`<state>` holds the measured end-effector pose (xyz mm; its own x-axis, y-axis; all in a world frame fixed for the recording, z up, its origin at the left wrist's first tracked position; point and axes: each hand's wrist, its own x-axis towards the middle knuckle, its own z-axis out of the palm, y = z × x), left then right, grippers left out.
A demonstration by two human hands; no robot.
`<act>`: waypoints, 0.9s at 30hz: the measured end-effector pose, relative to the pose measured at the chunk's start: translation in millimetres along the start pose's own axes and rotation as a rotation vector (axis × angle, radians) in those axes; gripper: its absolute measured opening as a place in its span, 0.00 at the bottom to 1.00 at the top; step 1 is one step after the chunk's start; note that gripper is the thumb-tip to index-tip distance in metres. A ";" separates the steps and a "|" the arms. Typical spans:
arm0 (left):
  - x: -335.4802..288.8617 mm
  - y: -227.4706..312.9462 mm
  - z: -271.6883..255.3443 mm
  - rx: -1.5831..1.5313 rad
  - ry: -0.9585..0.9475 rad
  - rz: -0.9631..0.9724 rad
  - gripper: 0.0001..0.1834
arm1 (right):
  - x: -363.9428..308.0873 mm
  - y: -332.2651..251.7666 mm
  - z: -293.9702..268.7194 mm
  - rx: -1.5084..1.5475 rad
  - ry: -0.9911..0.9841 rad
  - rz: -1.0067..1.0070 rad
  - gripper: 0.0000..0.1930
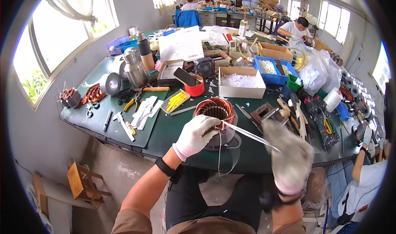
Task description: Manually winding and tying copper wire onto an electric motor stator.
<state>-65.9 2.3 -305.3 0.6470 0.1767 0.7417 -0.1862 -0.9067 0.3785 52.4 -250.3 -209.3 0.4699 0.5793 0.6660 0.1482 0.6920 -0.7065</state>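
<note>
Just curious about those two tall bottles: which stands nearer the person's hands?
The silver bottle, standing in front of the dark-topped bottle and so closer to the left hand.

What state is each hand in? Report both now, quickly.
Left hand: fingers bent against the copper-wound ring; whether it grips anything cannot be told.
Right hand: blurred; white cord stretches to it, exact grip unclear.

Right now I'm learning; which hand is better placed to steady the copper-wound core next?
Probably the left hand: it's at the copper-wound core; the right hand is farther right, where the white cord leads.
</note>
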 end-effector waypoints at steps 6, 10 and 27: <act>-2.6 -6.6 0.8 -0.048 0.014 0.022 0.19 | -330.4 29.9 -181.9 -1.309 -0.330 0.515 0.10; -2.9 -10.7 1.7 -0.044 0.004 0.057 0.16 | -549.8 -37.7 -308.5 -1.701 -0.522 1.741 0.12; -8.7 -3.7 -3.6 -0.071 0.033 0.014 0.14 | -221.1 104.2 -55.2 -0.863 -0.288 0.434 0.12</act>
<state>-73.5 5.5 -311.2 0.6196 0.1778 0.7645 -0.2480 -0.8798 0.4056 11.9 -330.1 -443.3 0.4222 0.8679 0.2616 0.6472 -0.0865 -0.7574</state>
